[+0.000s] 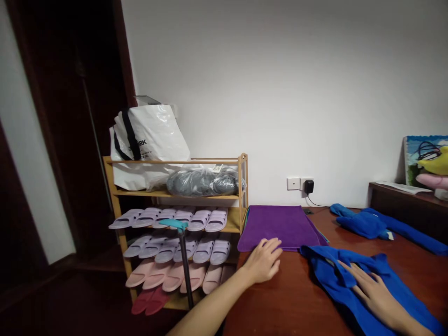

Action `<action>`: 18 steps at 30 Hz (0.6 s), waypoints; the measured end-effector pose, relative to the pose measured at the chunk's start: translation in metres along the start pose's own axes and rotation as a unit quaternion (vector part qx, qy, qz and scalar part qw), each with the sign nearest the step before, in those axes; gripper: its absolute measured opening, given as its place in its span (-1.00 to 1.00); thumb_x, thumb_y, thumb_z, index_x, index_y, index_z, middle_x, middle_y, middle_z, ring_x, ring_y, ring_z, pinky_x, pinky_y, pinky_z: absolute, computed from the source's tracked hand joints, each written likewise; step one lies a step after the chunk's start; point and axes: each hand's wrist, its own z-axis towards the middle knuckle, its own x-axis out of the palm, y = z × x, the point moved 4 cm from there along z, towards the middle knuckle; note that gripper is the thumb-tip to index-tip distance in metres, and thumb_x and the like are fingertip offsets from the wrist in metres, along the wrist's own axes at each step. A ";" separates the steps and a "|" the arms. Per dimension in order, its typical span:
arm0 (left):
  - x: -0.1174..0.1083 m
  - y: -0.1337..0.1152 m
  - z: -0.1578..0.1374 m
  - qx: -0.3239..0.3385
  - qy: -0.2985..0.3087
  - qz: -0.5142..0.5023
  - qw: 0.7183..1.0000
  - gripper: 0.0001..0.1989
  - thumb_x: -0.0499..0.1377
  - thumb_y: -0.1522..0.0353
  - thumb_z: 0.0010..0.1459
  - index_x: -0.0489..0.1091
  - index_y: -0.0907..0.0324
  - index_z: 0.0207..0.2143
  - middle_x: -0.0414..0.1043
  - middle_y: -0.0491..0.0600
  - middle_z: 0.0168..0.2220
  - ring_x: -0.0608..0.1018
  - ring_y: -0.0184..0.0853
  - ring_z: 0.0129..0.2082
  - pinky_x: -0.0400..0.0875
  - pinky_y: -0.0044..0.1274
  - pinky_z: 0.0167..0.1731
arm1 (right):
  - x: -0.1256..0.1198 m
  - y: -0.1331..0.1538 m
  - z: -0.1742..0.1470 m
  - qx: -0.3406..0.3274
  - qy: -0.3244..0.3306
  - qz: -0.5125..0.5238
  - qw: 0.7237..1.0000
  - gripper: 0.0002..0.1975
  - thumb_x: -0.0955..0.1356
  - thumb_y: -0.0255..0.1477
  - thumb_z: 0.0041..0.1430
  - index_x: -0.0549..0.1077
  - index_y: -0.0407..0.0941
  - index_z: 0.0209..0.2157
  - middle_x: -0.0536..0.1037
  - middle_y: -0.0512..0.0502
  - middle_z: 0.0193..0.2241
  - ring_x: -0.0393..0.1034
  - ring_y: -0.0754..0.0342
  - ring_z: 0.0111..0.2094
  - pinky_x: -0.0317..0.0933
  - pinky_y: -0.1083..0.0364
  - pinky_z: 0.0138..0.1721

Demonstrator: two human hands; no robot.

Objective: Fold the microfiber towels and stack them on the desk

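A blue cloth [336, 280] lies rumpled on the reddish-brown wooden table [280, 308], one edge folded over. On top of it rests my right hand [374, 291], its fingers stretched out and partly against the fold. My left hand [264, 261] is over the table at the front edge of a purple cloth [276, 226], fingers loosely bent and holding nothing. The purple cloth lies flat on a neat stack, with other coloured edges peeking out at its sides. Farther back on the right is a bunched blue cloth item [364, 224] with a long strip and a small white tag.
Left of the table stands a wooden shoe rack [242, 186] with lilac, pink and red slippers, a plastic-wrapped grey bundle [206, 182] and a white bag [157, 130]. A teal-topped dark pole [184, 256] stands before it. A black plug [308, 186] sits in the wall socket.
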 end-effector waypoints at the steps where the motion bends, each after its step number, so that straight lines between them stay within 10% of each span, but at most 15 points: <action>1: -0.002 -0.010 -0.001 0.003 0.013 -0.018 1.000 -0.68 0.02 0.35 0.19 0.34 0.17 -0.01 0.25 0.09 0.14 0.24 -0.15 0.15 0.08 -0.32 0.09 | 0.014 0.000 -0.007 0.007 0.013 0.001 1.000 -0.48 0.11 -0.12 0.20 0.10 0.18 0.20 0.18 0.02 0.18 -0.04 -0.06 0.23 -0.01 -0.21 0.14; 6: 0.008 -0.050 -0.006 -0.134 0.124 -0.122 0.976 -0.43 0.01 0.03 0.16 0.36 0.26 0.03 0.28 0.25 0.10 0.30 0.07 0.10 0.08 -0.13 0.07 | 0.033 0.036 -0.023 0.035 -0.061 -0.106 0.992 -0.45 0.11 -0.23 0.18 0.21 -0.06 0.17 0.34 -0.19 0.07 0.13 -0.09 0.15 0.16 -0.17 0.02; 10: 0.021 -0.086 -0.014 -0.129 0.163 -0.244 0.947 -0.05 0.14 -0.08 -0.02 -0.03 0.23 0.29 -0.06 0.25 0.28 0.02 0.14 0.24 -0.10 -0.06 0.15 | 0.030 0.109 -0.030 -0.031 -0.093 -0.199 0.975 -0.51 0.19 -0.49 0.02 0.40 -0.20 0.02 0.49 -0.27 -0.14 0.40 -0.12 -0.13 0.29 -0.07 -0.16; 13: 0.018 -0.097 -0.014 -0.110 0.105 -0.301 0.941 -0.23 0.22 0.12 -0.04 0.10 0.05 0.23 0.13 0.08 0.22 0.20 0.05 0.16 0.04 -0.16 0.13 | 0.020 0.151 -0.030 -0.039 -0.030 -0.178 0.983 -0.56 0.19 -0.60 -0.06 0.48 -0.19 -0.12 0.54 -0.19 -0.36 0.44 -0.09 -0.33 0.30 -0.01 -0.25; 18: 0.013 -0.068 -0.017 -0.261 0.062 -0.349 0.898 -0.71 0.15 0.44 -0.15 0.46 0.15 -0.28 0.50 0.02 -0.30 0.50 -0.13 -0.30 0.36 -0.39 -0.29 | -0.024 0.153 -0.011 -0.013 0.028 0.110 0.994 -0.66 0.11 -0.36 0.17 0.46 -0.06 -0.24 0.54 -0.09 -0.29 0.44 0.01 -0.24 0.28 0.12 -0.23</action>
